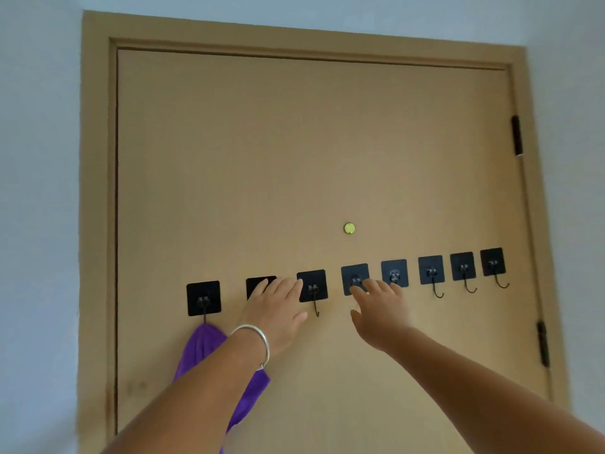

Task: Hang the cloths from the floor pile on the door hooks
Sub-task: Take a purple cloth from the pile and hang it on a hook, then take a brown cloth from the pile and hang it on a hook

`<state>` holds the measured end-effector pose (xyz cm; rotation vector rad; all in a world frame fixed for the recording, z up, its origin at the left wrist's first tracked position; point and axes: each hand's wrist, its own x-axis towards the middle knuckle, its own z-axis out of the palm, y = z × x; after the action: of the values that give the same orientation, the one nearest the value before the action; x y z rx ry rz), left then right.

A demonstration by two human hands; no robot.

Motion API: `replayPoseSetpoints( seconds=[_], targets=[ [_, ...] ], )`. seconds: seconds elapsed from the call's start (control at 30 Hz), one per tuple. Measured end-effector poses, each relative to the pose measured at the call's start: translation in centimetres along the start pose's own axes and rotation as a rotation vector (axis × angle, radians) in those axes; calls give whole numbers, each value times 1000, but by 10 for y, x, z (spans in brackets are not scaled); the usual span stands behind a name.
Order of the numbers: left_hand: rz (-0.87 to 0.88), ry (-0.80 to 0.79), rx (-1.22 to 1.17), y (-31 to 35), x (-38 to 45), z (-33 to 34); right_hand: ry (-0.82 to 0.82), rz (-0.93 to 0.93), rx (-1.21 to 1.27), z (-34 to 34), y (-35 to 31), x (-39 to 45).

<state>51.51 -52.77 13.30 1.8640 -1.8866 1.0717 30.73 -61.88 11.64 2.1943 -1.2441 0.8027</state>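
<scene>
1. A tan wooden door (294,158) carries a row of eight square black adhesive hooks (431,271) across its middle.
2. A purple cloth (199,348) hangs from the hook nearest the door's left edge, below and left of both hands.
3. The left hand (278,309), silver bangle (258,342) at its wrist, reaches with straight fingers over the second hook, holding nothing.
4. The right hand (379,309) spreads its fingers at the fourth hook, seemingly touching it, holding nothing.

Brass peephole (349,228) mid-door; black hinges (516,135) right edge; grey wall (39,158)
</scene>
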Motion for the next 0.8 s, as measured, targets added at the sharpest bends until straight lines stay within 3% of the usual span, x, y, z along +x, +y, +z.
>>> replayPoseSetpoints(
  seconds=[0.13,0.47,0.8],
  targets=[
    [96,-15,-68,62,28,10,-32,115,-104,-9,62,-38],
    [467,120,-415,236,69,15,-131,464,-385,-68,176,-168],
    [868,170,-718,395,37,-40,-266,917,-716,-195,188,-320]
  ],
)
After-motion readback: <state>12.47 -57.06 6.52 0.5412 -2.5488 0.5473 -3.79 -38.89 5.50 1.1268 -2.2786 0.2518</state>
